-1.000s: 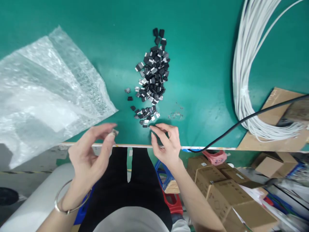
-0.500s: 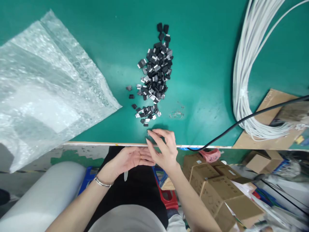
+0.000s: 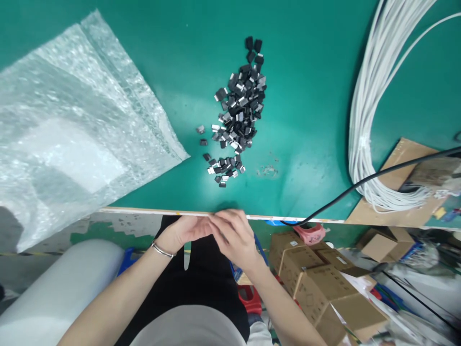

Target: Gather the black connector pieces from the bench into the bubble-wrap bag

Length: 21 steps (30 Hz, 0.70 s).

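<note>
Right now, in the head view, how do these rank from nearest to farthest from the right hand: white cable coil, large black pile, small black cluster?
From the right hand:
1. Small black cluster, just ahead of it.
2. Large black pile, beyond that cluster.
3. White cable coil, off to the right.

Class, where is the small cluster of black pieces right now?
In the head view, the small cluster lies near the picture's centre on the green table, between the larger pile and the right hand, and right of the clear plastic wrap.
</note>
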Available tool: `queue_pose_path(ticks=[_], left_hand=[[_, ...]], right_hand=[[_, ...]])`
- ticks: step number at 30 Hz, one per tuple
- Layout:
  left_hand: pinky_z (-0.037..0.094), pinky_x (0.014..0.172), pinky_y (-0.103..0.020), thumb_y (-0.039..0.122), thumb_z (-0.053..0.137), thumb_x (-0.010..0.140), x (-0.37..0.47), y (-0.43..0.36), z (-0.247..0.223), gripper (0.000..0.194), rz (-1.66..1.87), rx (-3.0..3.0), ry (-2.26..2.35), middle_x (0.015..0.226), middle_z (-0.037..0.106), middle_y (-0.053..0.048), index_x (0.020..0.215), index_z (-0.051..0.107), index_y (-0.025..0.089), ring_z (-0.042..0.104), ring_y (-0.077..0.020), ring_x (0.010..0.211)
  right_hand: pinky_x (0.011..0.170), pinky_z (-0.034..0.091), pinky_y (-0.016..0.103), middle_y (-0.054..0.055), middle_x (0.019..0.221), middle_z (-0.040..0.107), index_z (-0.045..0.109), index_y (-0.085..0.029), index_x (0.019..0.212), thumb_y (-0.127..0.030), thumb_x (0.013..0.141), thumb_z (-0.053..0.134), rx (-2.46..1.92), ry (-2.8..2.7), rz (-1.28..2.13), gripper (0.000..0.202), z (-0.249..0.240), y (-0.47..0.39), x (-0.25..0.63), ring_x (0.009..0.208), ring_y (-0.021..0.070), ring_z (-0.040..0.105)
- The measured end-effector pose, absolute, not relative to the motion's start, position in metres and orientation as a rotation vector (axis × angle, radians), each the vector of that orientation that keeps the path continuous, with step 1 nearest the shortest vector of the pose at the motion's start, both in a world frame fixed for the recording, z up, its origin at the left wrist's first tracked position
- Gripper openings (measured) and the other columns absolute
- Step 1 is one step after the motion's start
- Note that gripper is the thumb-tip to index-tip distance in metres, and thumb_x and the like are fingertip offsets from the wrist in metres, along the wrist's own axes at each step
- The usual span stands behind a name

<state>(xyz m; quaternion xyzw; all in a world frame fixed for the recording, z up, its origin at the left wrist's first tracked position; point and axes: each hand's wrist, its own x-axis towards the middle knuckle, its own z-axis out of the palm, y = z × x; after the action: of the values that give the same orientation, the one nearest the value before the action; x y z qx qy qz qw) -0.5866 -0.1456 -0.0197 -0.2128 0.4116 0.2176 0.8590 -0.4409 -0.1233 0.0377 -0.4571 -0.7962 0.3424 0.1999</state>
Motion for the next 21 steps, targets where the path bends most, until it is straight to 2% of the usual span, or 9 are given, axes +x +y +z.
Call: queue_pose_path(ticks=[3,6,8,12,16,21], left_hand=[[0.058,0.069,-0.033,0.027,0.059,0.093,-0.589,-0.143,-0.018,0.023,0.442,-0.44,0.915,0.082,0.074,-0.009,0.076,0.07,0.015,0.069,-0.0198,0.071],[0.058,0.084,-0.041,0.03,0.063,0.093,-0.587,-0.14,-0.017,0.02,0.476,-0.449,0.808,0.082,0.074,-0.009,0.087,0.073,0.014,0.071,-0.0229,0.078],[0.054,0.096,-0.045,0.027,0.066,0.092,-0.586,-0.139,-0.019,0.018,0.538,-0.472,0.65,0.081,0.075,-0.009,0.096,0.074,0.012,0.072,-0.0233,0.083],[0.047,0.108,-0.045,0.021,0.064,0.094,-0.585,-0.145,-0.023,0.016,0.63,-0.561,0.47,0.087,0.078,-0.007,0.099,0.076,0.012,0.072,-0.0197,0.082],[0.046,0.107,-0.044,0.02,0.063,0.094,-0.585,-0.148,-0.024,0.017,0.626,-0.594,0.409,0.086,0.078,-0.008,0.092,0.077,0.011,0.072,-0.0201,0.082],[0.048,0.104,-0.042,0.019,0.067,0.091,-0.586,-0.148,-0.025,0.014,0.614,-0.601,0.476,0.083,0.076,-0.009,0.095,0.077,0.01,0.071,-0.0207,0.082]], right_hand=[[0.083,0.061,0.035,0.01,0.103,0.071,0.062,-0.019,0.131,-0.011,0.093,0.066,-1.242,-2.193,1.006,0.039,0.046,-0.122,-0.441,0.092,0.0202,0.068],[0.084,0.059,0.036,0.011,0.107,0.069,0.056,-0.021,0.142,-0.014,0.095,0.063,-1.377,-2.167,0.887,0.048,0.049,-0.104,-0.442,0.096,0.0213,0.066],[0.086,0.058,0.038,0.011,0.109,0.068,0.052,-0.022,0.146,-0.018,0.099,0.058,-1.458,-2.217,0.809,0.048,0.046,-0.09,-0.443,0.097,0.022,0.065],[0.087,0.056,0.038,0.011,0.106,0.064,0.053,-0.021,0.146,-0.021,0.101,0.055,-1.47,-2.297,0.727,0.045,0.036,-0.076,-0.446,0.095,0.0216,0.061],[0.086,0.056,0.037,0.012,0.107,0.062,0.047,-0.019,0.15,-0.019,0.101,0.055,-1.435,-2.292,0.714,0.05,0.033,-0.075,-0.448,0.095,0.0212,0.06],[0.085,0.057,0.038,0.012,0.11,0.063,0.057,-0.02,0.14,-0.017,0.099,0.056,-1.396,-2.331,0.763,0.041,0.037,-0.087,-0.44,0.094,0.0213,0.061]])
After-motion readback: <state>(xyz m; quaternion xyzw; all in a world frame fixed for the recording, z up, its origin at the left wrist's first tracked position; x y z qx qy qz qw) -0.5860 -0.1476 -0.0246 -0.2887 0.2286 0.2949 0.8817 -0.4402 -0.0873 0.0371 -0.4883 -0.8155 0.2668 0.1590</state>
